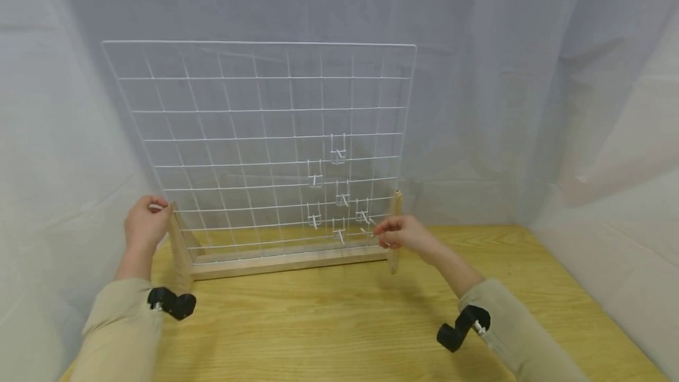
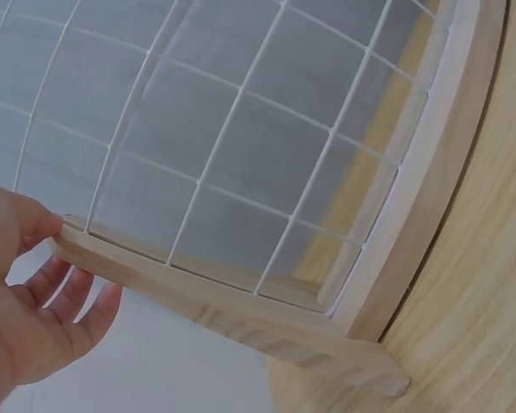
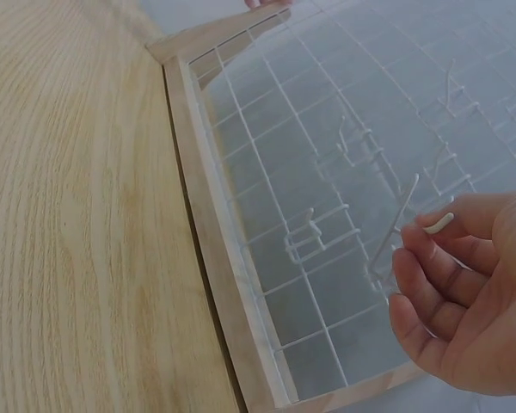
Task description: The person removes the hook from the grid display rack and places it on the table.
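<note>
A white wire grid panel (image 1: 239, 111) stands in a wooden stand (image 1: 289, 266). At its left side my left hand (image 1: 145, 223) grips the top end of the wooden side post (image 2: 155, 267), thumb on one side and fingers on the other. My right hand (image 1: 408, 232) is near the grid's lower right corner. Between its thumb and index finger it pinches a white wire hook (image 3: 441, 224), whose tip pokes out beyond the fingers. Several other white hooks (image 1: 315, 220) hang on the right half of the grid; one hook (image 3: 305, 239) shows low on the mesh.
The stand rests on a wood-grain table (image 1: 297, 323). White sheeting (image 1: 477, 105) hangs behind and at both sides. The right wooden post (image 1: 397, 201) rises just behind the right hand. A black wrist mount (image 1: 460, 329) sits on each sleeve.
</note>
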`<action>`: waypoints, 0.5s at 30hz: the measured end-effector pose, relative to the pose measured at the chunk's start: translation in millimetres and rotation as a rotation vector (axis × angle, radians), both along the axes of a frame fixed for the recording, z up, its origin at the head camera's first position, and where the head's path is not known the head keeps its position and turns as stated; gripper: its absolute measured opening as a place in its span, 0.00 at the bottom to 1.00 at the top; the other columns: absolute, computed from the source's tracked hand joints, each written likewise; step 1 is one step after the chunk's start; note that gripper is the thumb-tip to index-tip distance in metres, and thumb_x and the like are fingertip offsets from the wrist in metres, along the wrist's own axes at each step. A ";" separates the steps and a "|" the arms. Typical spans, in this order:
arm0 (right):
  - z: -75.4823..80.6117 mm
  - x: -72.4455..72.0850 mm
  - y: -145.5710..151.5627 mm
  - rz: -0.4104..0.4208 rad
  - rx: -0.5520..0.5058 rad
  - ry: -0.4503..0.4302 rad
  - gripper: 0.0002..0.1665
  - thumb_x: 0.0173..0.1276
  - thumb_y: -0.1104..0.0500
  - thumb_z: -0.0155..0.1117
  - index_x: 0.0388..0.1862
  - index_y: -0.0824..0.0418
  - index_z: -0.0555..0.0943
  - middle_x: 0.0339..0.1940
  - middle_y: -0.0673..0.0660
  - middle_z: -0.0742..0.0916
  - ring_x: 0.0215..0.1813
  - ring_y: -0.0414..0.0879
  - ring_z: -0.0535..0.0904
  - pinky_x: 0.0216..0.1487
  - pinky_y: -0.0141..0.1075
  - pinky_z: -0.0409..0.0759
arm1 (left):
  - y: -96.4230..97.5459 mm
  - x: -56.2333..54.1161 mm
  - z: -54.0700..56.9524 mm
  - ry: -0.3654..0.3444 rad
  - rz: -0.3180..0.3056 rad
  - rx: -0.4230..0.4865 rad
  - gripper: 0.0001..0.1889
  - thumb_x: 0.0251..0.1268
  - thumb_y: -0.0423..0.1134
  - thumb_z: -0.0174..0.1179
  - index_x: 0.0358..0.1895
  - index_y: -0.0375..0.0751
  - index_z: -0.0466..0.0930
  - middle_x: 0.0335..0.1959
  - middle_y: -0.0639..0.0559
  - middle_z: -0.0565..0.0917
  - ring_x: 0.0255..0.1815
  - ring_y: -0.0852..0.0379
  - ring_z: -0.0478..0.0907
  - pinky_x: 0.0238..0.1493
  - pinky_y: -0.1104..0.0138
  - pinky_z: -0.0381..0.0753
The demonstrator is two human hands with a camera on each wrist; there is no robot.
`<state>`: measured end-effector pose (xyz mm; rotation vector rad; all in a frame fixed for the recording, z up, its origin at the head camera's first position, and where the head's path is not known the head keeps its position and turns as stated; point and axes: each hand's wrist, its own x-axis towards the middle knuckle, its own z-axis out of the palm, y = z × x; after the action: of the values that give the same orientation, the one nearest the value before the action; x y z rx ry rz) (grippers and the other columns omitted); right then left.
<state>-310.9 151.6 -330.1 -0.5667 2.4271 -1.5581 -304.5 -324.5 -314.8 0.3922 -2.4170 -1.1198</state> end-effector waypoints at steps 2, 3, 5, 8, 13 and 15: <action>-0.5 0.9 0.2 0.002 0.000 -0.005 0.15 0.64 0.67 0.55 0.47 0.75 0.76 0.34 0.63 0.83 0.34 0.45 0.76 0.39 0.35 0.75 | -0.8 1.1 0.0 0.002 -0.025 -0.036 0.14 0.69 0.40 0.44 0.46 0.30 0.68 0.45 0.30 0.72 0.42 0.38 0.70 0.32 0.60 0.68; -1.2 0.9 0.4 0.005 0.000 -0.003 0.14 0.64 0.67 0.55 0.46 0.74 0.76 0.33 0.62 0.83 0.34 0.45 0.76 0.39 0.35 0.75 | -1.1 1.4 -0.1 0.004 -0.034 -0.046 0.14 0.69 0.39 0.44 0.47 0.29 0.68 0.45 0.29 0.72 0.43 0.36 0.69 0.33 0.59 0.68; -2.4 1.1 0.6 0.005 -0.002 -0.008 0.14 0.64 0.67 0.55 0.46 0.74 0.76 0.34 0.65 0.82 0.34 0.45 0.76 0.39 0.35 0.75 | -1.9 1.8 -0.2 0.012 -0.045 -0.064 0.14 0.69 0.39 0.44 0.47 0.29 0.68 0.46 0.28 0.72 0.43 0.35 0.70 0.33 0.58 0.68; -4.1 0.4 0.5 0.000 -0.001 -0.012 0.14 0.64 0.66 0.56 0.46 0.73 0.77 0.34 0.65 0.82 0.34 0.45 0.77 0.39 0.35 0.75 | -3.1 2.0 -1.2 0.026 -0.053 -0.077 0.14 0.68 0.38 0.44 0.47 0.29 0.68 0.45 0.27 0.72 0.43 0.35 0.70 0.33 0.58 0.68; -4.9 -0.7 0.4 -0.005 0.001 -0.013 0.14 0.64 0.66 0.56 0.46 0.73 0.77 0.32 0.57 0.83 0.34 0.45 0.77 0.39 0.35 0.76 | -5.3 2.3 -4.3 0.062 -0.065 -0.106 0.14 0.68 0.38 0.44 0.46 0.29 0.70 0.44 0.27 0.73 0.43 0.35 0.70 0.34 0.58 0.68; -5.6 -1.2 0.5 -0.003 0.001 -0.005 0.14 0.64 0.66 0.56 0.46 0.73 0.77 0.31 0.55 0.83 0.34 0.44 0.77 0.39 0.36 0.76 | -5.9 2.2 -5.4 0.066 -0.075 -0.112 0.14 0.69 0.38 0.44 0.47 0.29 0.70 0.44 0.27 0.73 0.43 0.35 0.70 0.33 0.59 0.68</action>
<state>-312.1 152.1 -335.7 -0.5580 2.4259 -1.5575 -302.3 -330.4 -320.2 0.2271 -2.4396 -1.0063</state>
